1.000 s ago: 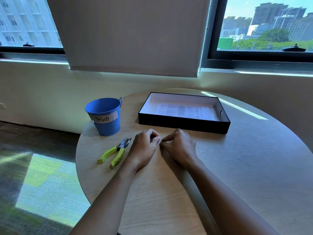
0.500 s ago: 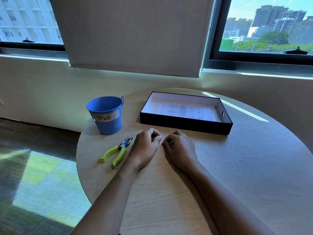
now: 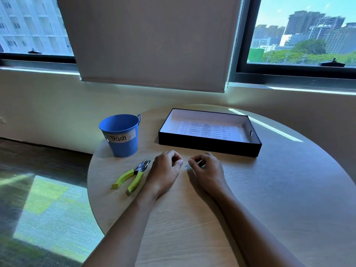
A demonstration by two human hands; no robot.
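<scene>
Right hand [image 3: 207,170] rests on the table [image 3: 269,189], just on the near side of the black tray [image 3: 210,146]. Its fingers are curled, and thumb and forefinger appear to pinch a tiny pale scrap [image 3: 187,167] at their tips; it is too small for me to say what it is. Left hand [image 3: 165,168] lies just beside it, loosely clenched, thumb against forefinger, with nothing showing in it. The two hands are close but apart.

A hole punch [image 3: 133,177] with lime-green handles lies by the left hand, toward the table's left edge. The blue bucket [image 3: 121,135] labelled "Trash" stands at the far left edge. A printed sheet [image 3: 208,130] lies flat in the tray.

If the scrap is meant for the bucket, I'd say the weak point is the pinch. Something that small can slip out on the way across, and on pale wood it would be hard to find again, or it could go over the left edge to the floor. The bucket also stands close to the rim of the table, so a careless knock from a reaching wrist could tip it off.
</scene>
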